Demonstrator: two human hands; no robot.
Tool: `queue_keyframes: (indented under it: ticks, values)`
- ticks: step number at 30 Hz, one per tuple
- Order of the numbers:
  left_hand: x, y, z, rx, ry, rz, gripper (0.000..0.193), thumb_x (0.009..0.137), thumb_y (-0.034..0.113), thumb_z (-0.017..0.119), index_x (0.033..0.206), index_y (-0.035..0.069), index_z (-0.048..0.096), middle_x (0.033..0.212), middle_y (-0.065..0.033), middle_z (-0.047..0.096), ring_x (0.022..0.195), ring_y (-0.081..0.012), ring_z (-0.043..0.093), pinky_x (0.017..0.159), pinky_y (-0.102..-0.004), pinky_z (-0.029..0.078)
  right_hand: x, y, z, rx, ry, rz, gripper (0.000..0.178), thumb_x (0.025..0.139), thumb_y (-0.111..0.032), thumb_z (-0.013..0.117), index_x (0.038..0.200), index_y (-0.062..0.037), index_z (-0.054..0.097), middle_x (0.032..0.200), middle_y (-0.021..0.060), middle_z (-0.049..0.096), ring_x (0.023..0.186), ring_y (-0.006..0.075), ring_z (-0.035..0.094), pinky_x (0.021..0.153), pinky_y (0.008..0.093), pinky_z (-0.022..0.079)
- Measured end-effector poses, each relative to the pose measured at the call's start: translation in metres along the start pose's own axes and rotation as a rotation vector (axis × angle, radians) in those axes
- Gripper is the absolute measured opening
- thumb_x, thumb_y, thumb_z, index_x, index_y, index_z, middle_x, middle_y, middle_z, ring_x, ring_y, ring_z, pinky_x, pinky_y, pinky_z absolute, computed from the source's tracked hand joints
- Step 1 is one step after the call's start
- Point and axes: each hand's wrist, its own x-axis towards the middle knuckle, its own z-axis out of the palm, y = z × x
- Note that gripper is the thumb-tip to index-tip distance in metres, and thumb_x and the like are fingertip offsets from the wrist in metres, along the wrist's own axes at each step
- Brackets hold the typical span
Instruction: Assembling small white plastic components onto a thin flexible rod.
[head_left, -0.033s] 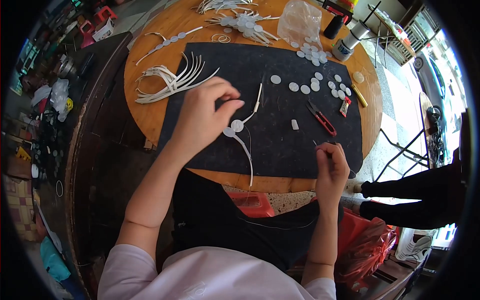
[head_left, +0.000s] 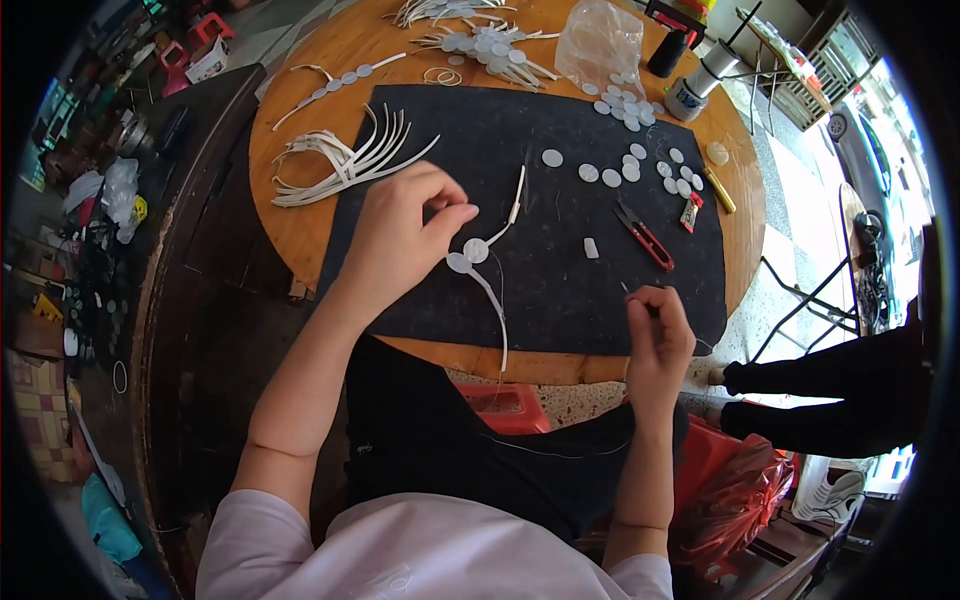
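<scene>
My left hand [head_left: 400,225] hovers over the left part of the black mat [head_left: 570,310], thumb and fingertips drawn together; anything between them is too small to make out. Just below it lies a white strip [head_left: 492,295] with two overlapping pale round discs [head_left: 476,250]. The strip's thin upper end [head_left: 517,195] points away from me. At the mat's front right, my right hand [head_left: 660,335] is closed in a pinch on a thin needle [head_left: 625,288], its tip showing past the fingers. Fine thread [head_left: 560,452] runs across my lap.
Red-handled thread snips [head_left: 645,238], a small white piece [head_left: 591,248] and several loose discs [head_left: 612,178] lie on the mat. A bundle of white strips [head_left: 345,165] rests at left. Farther back are a plastic bag [head_left: 598,45] and more strips with discs [head_left: 490,48].
Both hands have shifted very slightly, the right one a little to the left. The strip and discs lie as before.
</scene>
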Motion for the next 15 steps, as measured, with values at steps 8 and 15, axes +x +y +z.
queue_keyframes:
  ticks: [8, 15]
  values:
    - [-0.006, -0.011, 0.022, 0.107, -0.442, -0.357, 0.022, 0.070, -0.003, 0.062, 0.083, -0.002, 0.045, 0.062, -0.0044, 0.050, 0.059, -0.0129, 0.054, 0.051, -0.0268, 0.040, -0.010, -0.016, 0.060, 0.416, -0.211, 0.250, 0.004, 0.087, -0.002, 0.051, 0.087, 0.0011, 0.053, 0.077, 0.0040, 0.057, 0.073, 0.0076, 0.054, 0.065, 0.0226, 0.043]
    - [-0.021, 0.021, 0.005, -0.559, -0.398, -0.445, 0.023, 0.070, -0.009, 0.054, 0.087, 0.000, 0.042, 0.066, -0.0045, 0.050, 0.064, -0.0107, 0.055, 0.054, -0.0232, 0.040, -0.007, -0.032, 0.058, 0.915, -0.383, 0.560, 0.007, 0.089, -0.005, 0.049, 0.089, -0.0017, 0.055, 0.095, 0.0071, 0.061, 0.090, 0.0118, 0.058, 0.078, 0.0247, 0.046]
